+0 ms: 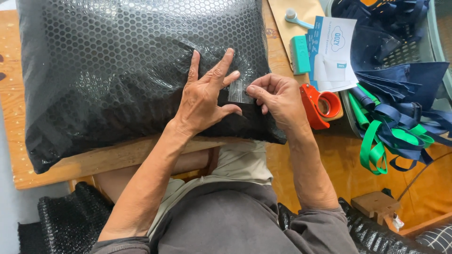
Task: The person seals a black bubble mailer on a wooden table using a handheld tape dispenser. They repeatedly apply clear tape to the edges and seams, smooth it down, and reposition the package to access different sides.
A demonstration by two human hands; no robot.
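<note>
A big parcel wrapped in black bubble wrap lies on a low wooden table. My left hand presses flat on its near right corner, fingers spread. A short strip of clear tape sits on the wrap between my two hands. My right hand pinches the strip's right end with thumb and forefinger, and my left forefinger touches its left edge.
An orange tape dispenser lies just right of my right hand. Behind it are a teal box, white and blue leaflets and a brown envelope. A basket at right holds navy fabric bags with green straps. More black bubble wrap lies on the floor.
</note>
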